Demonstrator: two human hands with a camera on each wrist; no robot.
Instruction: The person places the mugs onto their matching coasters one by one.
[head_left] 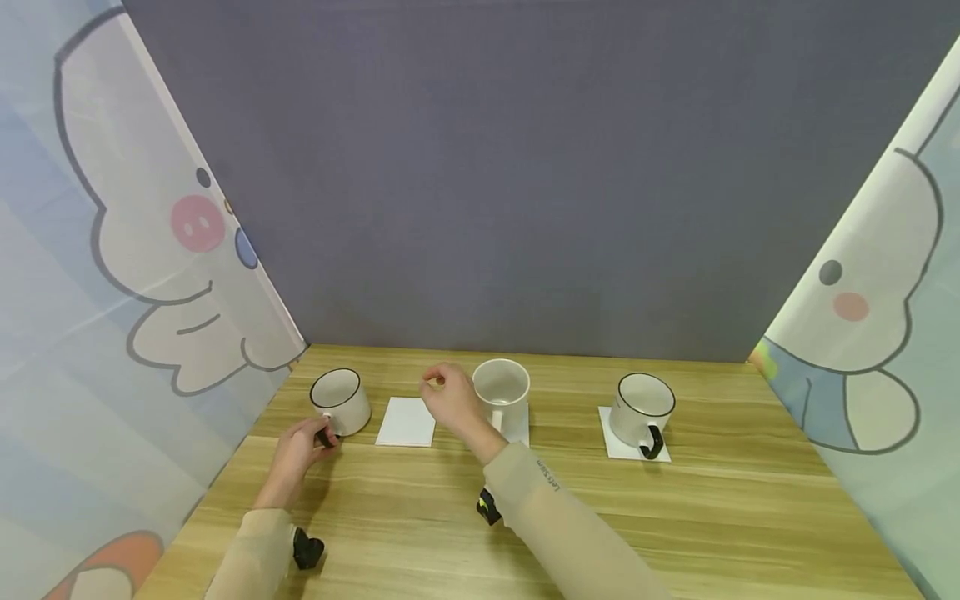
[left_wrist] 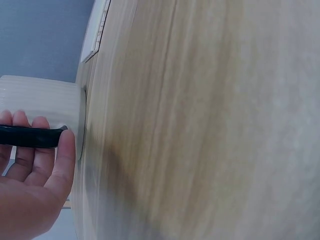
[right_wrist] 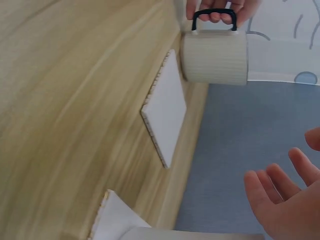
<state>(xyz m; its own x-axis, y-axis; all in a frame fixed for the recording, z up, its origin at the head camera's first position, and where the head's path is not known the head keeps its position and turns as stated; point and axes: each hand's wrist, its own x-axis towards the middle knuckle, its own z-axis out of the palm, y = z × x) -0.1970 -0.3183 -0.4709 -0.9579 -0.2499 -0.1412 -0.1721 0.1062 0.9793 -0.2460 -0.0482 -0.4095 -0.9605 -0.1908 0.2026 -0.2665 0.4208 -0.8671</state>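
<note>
My left hand [head_left: 296, 454] grips the black handle of a white ribbed mug [head_left: 351, 418] with a dark rim, standing upright at the left. In the left wrist view, the fingers [left_wrist: 37, 165] curl around that handle [left_wrist: 30, 136]. To its right lies a bare white square coaster [head_left: 405, 423]. Over the coaster's right side hovers my right hand [head_left: 453, 400], fingers loosely bent and holding nothing, as the right wrist view confirms. Close beside that hand, a cream mug with a pale handle [head_left: 497, 419] stands on another white coaster [head_left: 520, 427]; my forearm partly hides both.
Farther right, a white mug [head_left: 630, 421] with a dark rim and black handle stands on its own white coaster [head_left: 618, 450]. A grey panel [head_left: 480, 183] rises behind the wooden table [head_left: 735, 500], and cartoon-printed curtains [head_left: 150, 292] flank it.
</note>
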